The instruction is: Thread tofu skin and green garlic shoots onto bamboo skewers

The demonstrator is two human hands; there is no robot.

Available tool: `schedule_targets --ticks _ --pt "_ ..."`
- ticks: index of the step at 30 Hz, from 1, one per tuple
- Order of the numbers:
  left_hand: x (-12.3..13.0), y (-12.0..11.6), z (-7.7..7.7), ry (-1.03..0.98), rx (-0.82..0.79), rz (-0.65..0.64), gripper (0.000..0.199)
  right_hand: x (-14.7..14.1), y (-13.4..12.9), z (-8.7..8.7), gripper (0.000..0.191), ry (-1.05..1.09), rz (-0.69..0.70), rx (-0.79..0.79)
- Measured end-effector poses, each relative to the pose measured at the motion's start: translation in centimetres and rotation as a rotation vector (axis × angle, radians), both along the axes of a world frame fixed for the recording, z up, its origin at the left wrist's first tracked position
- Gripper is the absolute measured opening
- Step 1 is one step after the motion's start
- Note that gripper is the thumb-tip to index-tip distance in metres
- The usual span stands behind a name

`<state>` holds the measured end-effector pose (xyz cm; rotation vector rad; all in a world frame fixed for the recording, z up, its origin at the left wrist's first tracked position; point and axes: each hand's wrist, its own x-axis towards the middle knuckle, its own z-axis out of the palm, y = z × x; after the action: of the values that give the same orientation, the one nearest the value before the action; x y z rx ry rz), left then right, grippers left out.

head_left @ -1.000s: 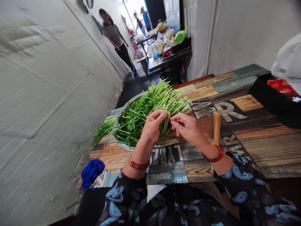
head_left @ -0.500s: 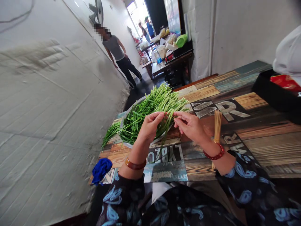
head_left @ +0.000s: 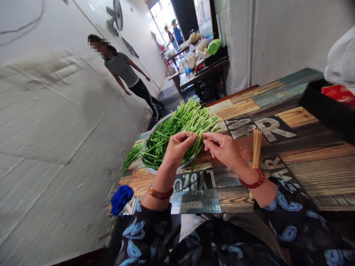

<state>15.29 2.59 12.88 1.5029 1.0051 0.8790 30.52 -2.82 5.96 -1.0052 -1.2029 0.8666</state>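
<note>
A heap of long green vegetable stalks (head_left: 163, 142) fills a grey basin (head_left: 151, 170) on the patterned table, pale stem ends pointing to the right. At the basin's near right edge, my left hand (head_left: 179, 146) pinches a few green stalks between thumb and fingers. Close beside it, my right hand (head_left: 219, 146) has its fingers closed at the same stalks, whose leafy ends hang down over the table. To the right of my right hand lies a bundle of thin wooden sticks (head_left: 257, 147), partly hidden behind my wrist.
A blue cloth (head_left: 121, 200) lies at the table's near left corner. More green stalks (head_left: 132, 158) rest left of the basin. A black box (head_left: 323, 105) with a red packet stands at the right. A person (head_left: 124, 72) is by the left wall; a cluttered table (head_left: 203, 72) stands behind.
The person by the left wall has come nearer and further left. My hands have barely moved and still hold the stalks.
</note>
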Motion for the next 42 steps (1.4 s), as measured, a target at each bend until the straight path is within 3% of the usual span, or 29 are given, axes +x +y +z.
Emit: schedule_targets --ticks 13,26,32,36,42 --pt "-0.3 -0.3 -0.3 0.019 -0.057 -0.110 0.034 0.0 -0.1 0.5 0.037 0.108 0.091 -0.041" --pt "0.6 -0.8 -0.8 0.139 0.159 -0.038 0.027 0.2 0.1 0.4 0.022 0.004 -0.150 0.072" --pt "0.8 -1.0 -0.9 0.058 0.061 -0.069 0.033 0.5 -0.2 1.3 0.012 -0.079 -0.212 0.138" --pt "0.8 -1.0 -1.0 0.002 -0.005 -0.087 0.035 0.3 0.1 0.5 0.014 0.012 -0.177 0.121" --pt "0.5 -0.7 -0.8 0.006 0.026 -0.086 0.032 -0.7 1.3 -0.1 0.019 0.102 -0.207 0.094"
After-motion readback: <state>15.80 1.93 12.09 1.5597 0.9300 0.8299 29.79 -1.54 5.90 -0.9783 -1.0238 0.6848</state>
